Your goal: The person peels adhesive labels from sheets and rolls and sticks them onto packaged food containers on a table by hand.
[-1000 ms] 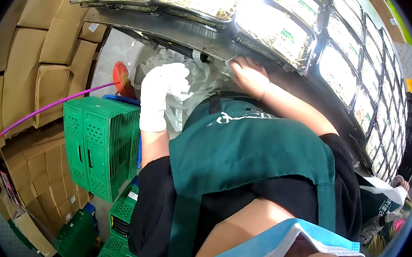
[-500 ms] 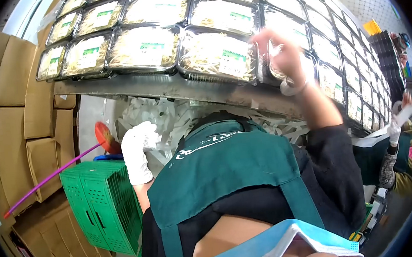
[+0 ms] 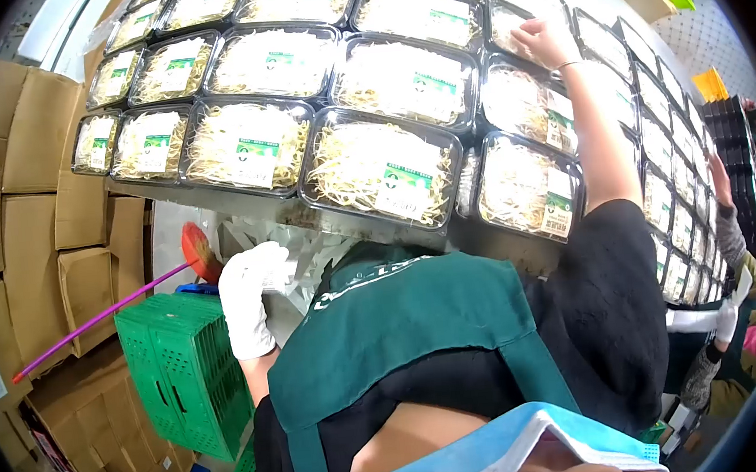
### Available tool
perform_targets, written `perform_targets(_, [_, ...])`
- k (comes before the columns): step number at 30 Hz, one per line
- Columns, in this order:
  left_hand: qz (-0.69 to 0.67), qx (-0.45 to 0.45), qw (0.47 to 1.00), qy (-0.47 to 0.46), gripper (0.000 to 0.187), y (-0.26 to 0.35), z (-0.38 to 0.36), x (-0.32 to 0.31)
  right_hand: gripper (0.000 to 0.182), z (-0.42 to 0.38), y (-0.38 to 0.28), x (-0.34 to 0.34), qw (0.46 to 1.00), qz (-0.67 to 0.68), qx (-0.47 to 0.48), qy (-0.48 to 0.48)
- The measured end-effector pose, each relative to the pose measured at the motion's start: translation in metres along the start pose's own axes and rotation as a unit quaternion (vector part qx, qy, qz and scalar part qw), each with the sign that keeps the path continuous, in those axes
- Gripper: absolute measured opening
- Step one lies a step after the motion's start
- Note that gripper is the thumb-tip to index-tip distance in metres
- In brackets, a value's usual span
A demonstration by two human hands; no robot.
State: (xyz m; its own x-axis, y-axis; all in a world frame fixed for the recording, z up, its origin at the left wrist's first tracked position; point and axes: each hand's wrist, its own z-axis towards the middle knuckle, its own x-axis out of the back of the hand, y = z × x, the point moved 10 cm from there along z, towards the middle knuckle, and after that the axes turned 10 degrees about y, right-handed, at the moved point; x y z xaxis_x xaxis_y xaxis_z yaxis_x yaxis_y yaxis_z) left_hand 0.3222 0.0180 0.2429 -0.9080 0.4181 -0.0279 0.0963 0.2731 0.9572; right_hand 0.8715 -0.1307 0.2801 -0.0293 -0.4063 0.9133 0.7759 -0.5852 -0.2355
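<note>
Rows of clear-lidded black trays (image 3: 381,171) full of pale sprouts, many with green and white labels, cover a metal table (image 3: 304,214). My bare right hand (image 3: 545,43) reaches over the trays at the upper right, its fingers curled down at the lid of a tray (image 3: 512,22); whatever they hold is too small to make out. In a white glove, my left hand (image 3: 260,271) is closed around a small white stack, perhaps labels, low beside the apron (image 3: 412,314).
Cardboard boxes (image 3: 31,221) are stacked at the left. A green crate (image 3: 178,370) and a red-headed purple stick (image 3: 106,314) stand near my left arm. At the right edge a co-worker's gloved hand (image 3: 725,321) holds a white strip. Black trays (image 3: 729,142) are piled behind.
My right hand has moved up and farther over the rows of trays. More of the near trays shows, as the view has shifted. My left hand stays about the same.
</note>
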Motion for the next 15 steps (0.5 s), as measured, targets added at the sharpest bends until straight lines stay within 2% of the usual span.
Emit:
perform_targets(1, [0.006,0.004,1.0,-0.002,0.025,-0.002,0.0,-0.001,0.047,-0.008,0.006,-0.014,0.985,-0.031,-0.04,-0.167])
perform_targets(3, [-0.014,0.001,1.0,-0.006,0.025,-0.003,0.004,-0.005,0.059,-0.02,-0.003,0.012,0.994,0.076,-0.042,-0.059])
perform_targets(5, [-0.032,0.005,0.999,-0.003,0.023,-0.004,0.004,-0.008,0.066,-0.016,-0.003,0.041,0.985,-0.096,0.064,0.13])
perform_targets(7, [-0.05,0.021,0.998,-0.03,0.022,-0.002,0.003,-0.018,0.067,-0.029,-0.003,-0.006,0.998,-0.054,-0.012,-0.043])
perform_targets(8, [-0.029,0.034,0.998,-0.032,0.022,-0.001,0.004,-0.022,0.059,-0.039,-0.014,-0.017,0.982,-0.177,0.014,-0.065])
perform_targets(9, [-0.034,0.035,0.998,-0.045,0.023,0.003,0.002,-0.027,0.051,-0.038,-0.013,-0.03,0.938,-0.29,0.131,-0.134])
perform_targets(11, [-0.062,0.0,0.993,-0.099,0.027,0.012,0.001,-0.044,0.048,-0.026,0.003,-0.046,0.934,-0.205,0.237,-0.171])
perform_targets(12, [-0.062,0.036,0.988,-0.137,0.033,0.01,0.001,-0.055,0.05,-0.019,-0.016,-0.014,0.984,-0.104,0.116,-0.09])
perform_targets(13, [-0.077,0.023,0.985,-0.155,0.037,0.023,-0.002,-0.072,0.055,-0.021,-0.039,0.022,0.999,0.028,0.013,0.015])
perform_targets(14, [-0.072,0.024,0.982,-0.173,0.037,0.028,-0.001,-0.085,0.058,-0.036,-0.102,0.057,0.989,0.116,0.06,0.076])
perform_targets(15, [-0.066,0.029,0.979,-0.19,0.037,0.031,-0.002,-0.097,0.054,-0.049,-0.135,0.046,0.96,0.262,0.083,0.048])
